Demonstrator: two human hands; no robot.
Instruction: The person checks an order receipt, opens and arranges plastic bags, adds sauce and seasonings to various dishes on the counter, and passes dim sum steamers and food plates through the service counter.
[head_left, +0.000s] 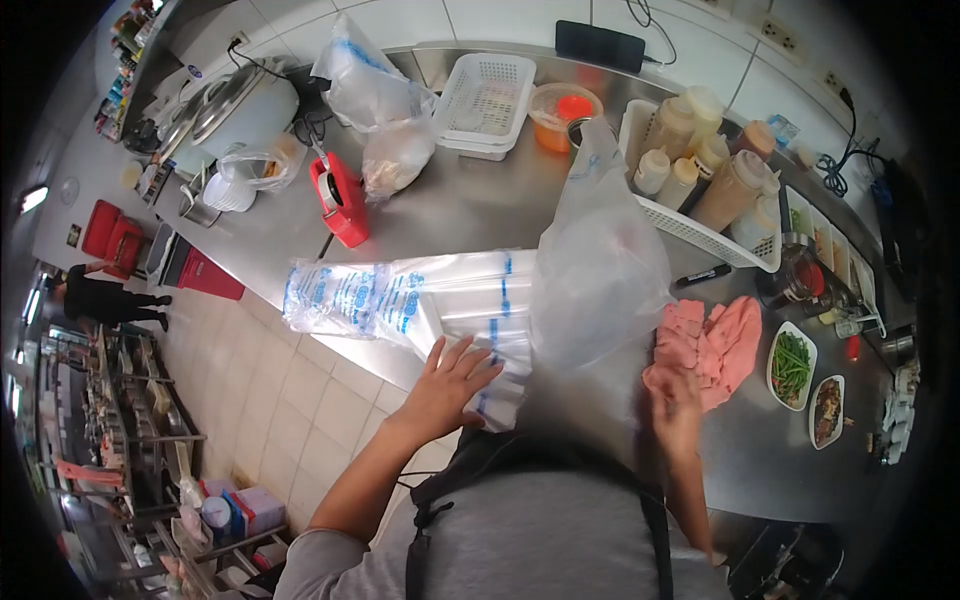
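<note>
My left hand (450,388) lies spread and open on a stack of clear plastic bags (440,300) with blue print, near the counter's front edge. My right hand (679,410) is closed at the lower edge of a crumpled pink cloth (712,345), gripping it; its fingers are slightly blurred. Between the hands, a little farther back, stands a puffed-out translucent plastic bag (600,280). A black marker (704,276) lies just beyond the cloth.
A red tape dispenser (343,205) stands beyond the bag stack. Farther back are a white basket (487,95) and an orange-filled tub (560,115). Rightward are a bottle basket (715,235), a dish of green vegetables (790,368) and another dish (827,412). A person (110,298) stands far left.
</note>
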